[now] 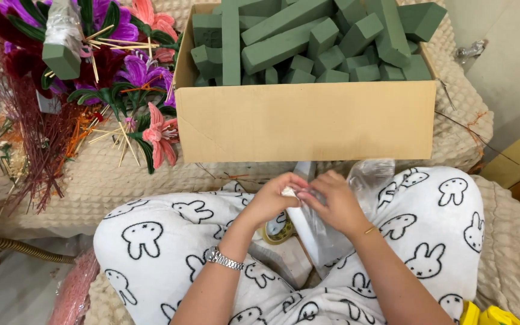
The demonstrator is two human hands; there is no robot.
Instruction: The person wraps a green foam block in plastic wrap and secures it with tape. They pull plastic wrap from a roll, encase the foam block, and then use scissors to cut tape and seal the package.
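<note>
While both hands meet just below the middle of the frame, over a lap in white trousers printed with black rabbit outlines [151, 241], the work looks like fiddly wrapping. The left hand [272, 200], a silver metal watch [224, 259] on its wrist, pinches the crumpled top end of a clear plastic film wrapper [317, 232]. The right hand [335, 201] is closed on the same end from the other side, fingertips touching the left's. The wrapper runs down between the knees and seems to cover a pale block, though I cannot tell what is inside. A roll of yellowish tape [279, 232] lies just under the left hand. To my eye the thing to get right is keeping the film taut with one hand while the other works the end, and not letting the bundle slip off the lap. Above, an open brown cardboard box [305, 120] holds dark green foam bricks [284, 45]; purple and pink artificial flowers [133, 72] lie at the upper left.
</note>
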